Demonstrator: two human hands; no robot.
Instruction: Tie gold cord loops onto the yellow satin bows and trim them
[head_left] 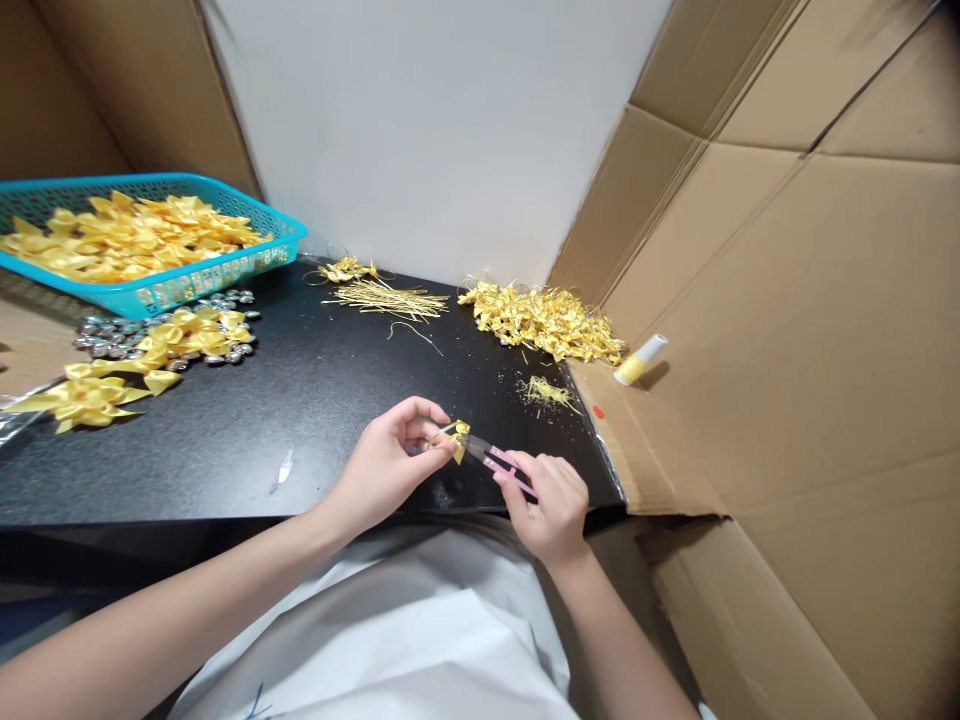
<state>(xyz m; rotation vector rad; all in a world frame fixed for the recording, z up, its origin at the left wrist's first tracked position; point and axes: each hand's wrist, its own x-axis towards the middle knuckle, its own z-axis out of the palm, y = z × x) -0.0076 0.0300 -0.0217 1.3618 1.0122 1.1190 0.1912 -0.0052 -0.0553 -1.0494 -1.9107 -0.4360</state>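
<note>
My left hand [397, 450] pinches a small yellow ribbon bow [460, 432] with a thin golden strand on it, just above the front of the black table [315, 420]. In my right hand [551, 500] are pink-handled thread snips [502, 468], gripped between thumb and fingers. Their grey blades point left and reach the bow. Whether the blades touch the ribbon or the strand I cannot tell. Some of the bow is hidden behind my left fingertips.
A blue basket [247, 262] of yellow ribbon pieces stands at the left, near silvery beads [112, 335] and loose yellow bows [90, 400]. Golden strands [390, 298], a pile of bows [540, 318] and clippings [547, 392] lie further back. Cardboard [795, 330] walls the right side, beside a yellow-white tube [641, 360].
</note>
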